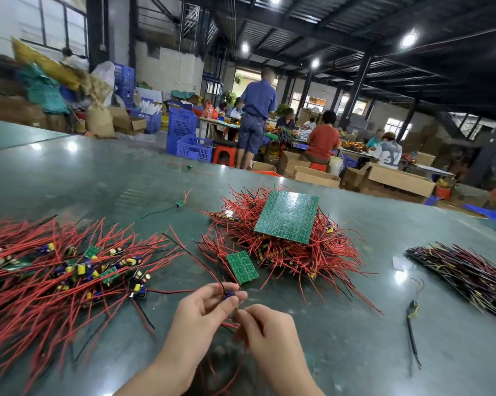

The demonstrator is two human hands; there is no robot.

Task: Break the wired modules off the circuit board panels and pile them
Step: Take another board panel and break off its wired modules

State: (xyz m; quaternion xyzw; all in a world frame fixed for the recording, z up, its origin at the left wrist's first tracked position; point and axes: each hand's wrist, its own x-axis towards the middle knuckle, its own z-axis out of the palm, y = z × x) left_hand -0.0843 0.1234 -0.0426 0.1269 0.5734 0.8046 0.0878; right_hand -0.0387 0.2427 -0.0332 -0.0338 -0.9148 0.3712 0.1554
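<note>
Red and black leads trail up and away from the left hand [204, 307], whose grip pinches a small wired module [229, 294] at the fingertips. The right hand [265, 324], just right of it, is curled on something I cannot make out. The pile of freed modules [69, 270] lies left of the grip on the table [355, 352], so the left hand looks nearer for the drop. The panel stack [286, 217] sits beyond, to the right.

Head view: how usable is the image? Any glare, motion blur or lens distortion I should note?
Head view: ceiling lamps leave bright glare spots on the glossy green table; wide-angle bending shows at the edges, where the table rim and roof beams curve; the right hand is slightly smeared, as is the dark wire bundle at right; the large green panel and the left hand are sharp.
</note>
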